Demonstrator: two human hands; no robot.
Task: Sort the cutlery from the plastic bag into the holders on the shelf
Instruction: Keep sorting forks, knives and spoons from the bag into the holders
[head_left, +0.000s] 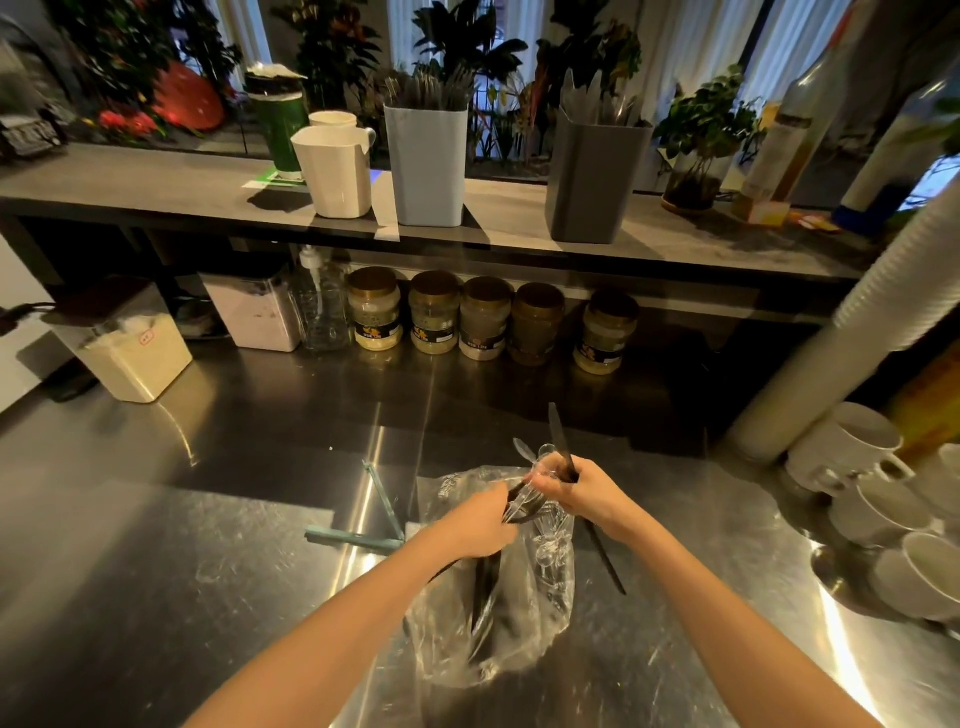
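R hand (582, 493) curled round a mixed bunch just above the bag mouth: a black knife (560, 441) sticks up and away, clear spoons (522, 449) fan out beside it. L hand (478, 525) touching the R, fingers closed on more pieces at the bag opening; can't tell exactly which pieces, black and clear overlap there. A thin black piece (609, 564) runs out below the R wrist; held or lying on the worktop, can't tell. Plastic bag (519, 639) lies on the steel worktop (208, 519) under both forearms, with several black and clear pieces inside, so not emptied. On the shelf (156, 192), well apart from the hands: pale holder (427, 166) w/ dark forks standing in it, dark grey holder (595, 182) w/ clear pieces, white jug (335, 171) at left, contents not visible. Est. progress: partway. Holders part-filled, one bunch in hand not yet sorted, bag contents left to pull, split by type and drop in.
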